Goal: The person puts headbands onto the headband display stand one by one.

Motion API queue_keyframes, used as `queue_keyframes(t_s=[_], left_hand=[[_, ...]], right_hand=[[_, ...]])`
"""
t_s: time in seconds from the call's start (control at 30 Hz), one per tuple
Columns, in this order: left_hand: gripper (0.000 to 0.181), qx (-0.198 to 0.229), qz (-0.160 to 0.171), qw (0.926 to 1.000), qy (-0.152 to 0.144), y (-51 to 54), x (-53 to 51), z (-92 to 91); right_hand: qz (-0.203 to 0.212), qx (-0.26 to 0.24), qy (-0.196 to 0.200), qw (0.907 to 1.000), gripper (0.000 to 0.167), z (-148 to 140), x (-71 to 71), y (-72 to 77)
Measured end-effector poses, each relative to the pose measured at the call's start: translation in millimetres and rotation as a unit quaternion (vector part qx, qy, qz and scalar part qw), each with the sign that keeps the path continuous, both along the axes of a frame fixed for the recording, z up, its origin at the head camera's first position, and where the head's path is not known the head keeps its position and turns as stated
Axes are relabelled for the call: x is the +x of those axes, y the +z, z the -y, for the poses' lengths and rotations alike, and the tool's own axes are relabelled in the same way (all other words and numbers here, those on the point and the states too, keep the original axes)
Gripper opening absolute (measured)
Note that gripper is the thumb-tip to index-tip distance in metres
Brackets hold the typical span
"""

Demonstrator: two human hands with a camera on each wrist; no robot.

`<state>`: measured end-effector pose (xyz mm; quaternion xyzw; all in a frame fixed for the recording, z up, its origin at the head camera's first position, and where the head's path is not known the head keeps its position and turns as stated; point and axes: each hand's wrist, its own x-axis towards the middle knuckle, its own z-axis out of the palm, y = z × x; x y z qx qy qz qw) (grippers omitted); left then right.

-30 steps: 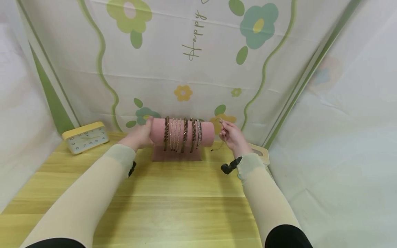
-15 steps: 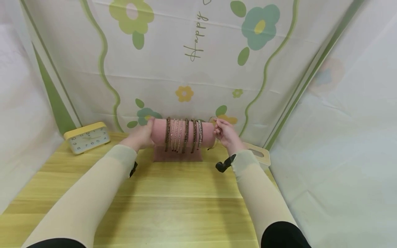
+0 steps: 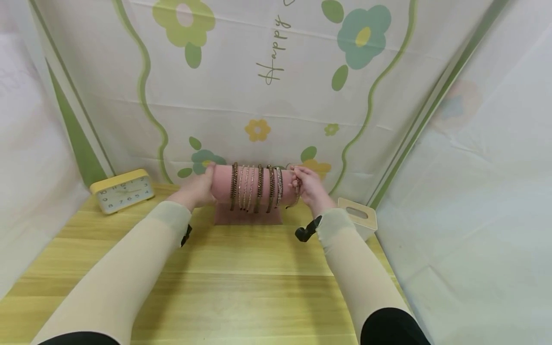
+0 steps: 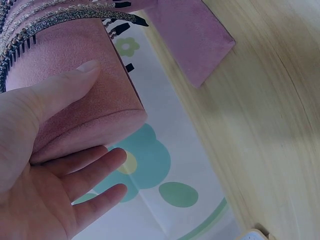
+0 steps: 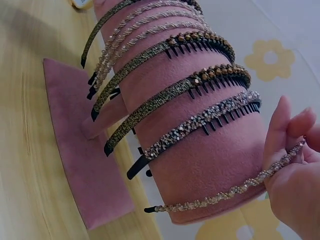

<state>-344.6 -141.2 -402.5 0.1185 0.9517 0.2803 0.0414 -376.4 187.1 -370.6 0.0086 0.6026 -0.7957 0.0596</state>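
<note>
A pink velvet headband stand, a horizontal roll on a flat base, stands at the back of the table. Several beaded headbands sit side by side along the roll, some bronze, some pale, one silvery. My left hand holds the roll's left end, thumb on its surface and the other fingers at the end face. At the right end, my right hand pinches a thin beaded headband by its top. This headband lies across the roll's end, its black tip pointing down, apart from the others.
A yellow-topped clock stands at the back left. Behind my right hand is a tissue box with a wooden lid. A white floral cloth hangs close behind the stand, and cloth walls rise on both sides.
My right hand has moved left with the thin headband, from beside the stand onto the roll's right end. The left hand keeps its place on the roll.
</note>
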Motion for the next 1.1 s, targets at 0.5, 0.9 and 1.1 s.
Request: queue_keyframes(t_s=[0.5,0.9,1.1], left_hand=[[0.125,-0.009,-0.004,1.0000,-0.001,-1.7,-1.1,0.9],[0.126,-0.016,0.002,0.9999,-0.001,0.2,-1.8,1.4],[0.125,-0.024,0.002,0.9997,-0.003,-0.7,-2.8,1.1]], right_hand=[[0.008,0.064,-0.034,0.9974,0.038,8,-0.6,-1.4],[-0.023,0.288,-0.062,0.9553,0.031,6,4.3,12.3],[-0.051,0.396,-0.081,0.9131,0.025,9,3.4,13.2]])
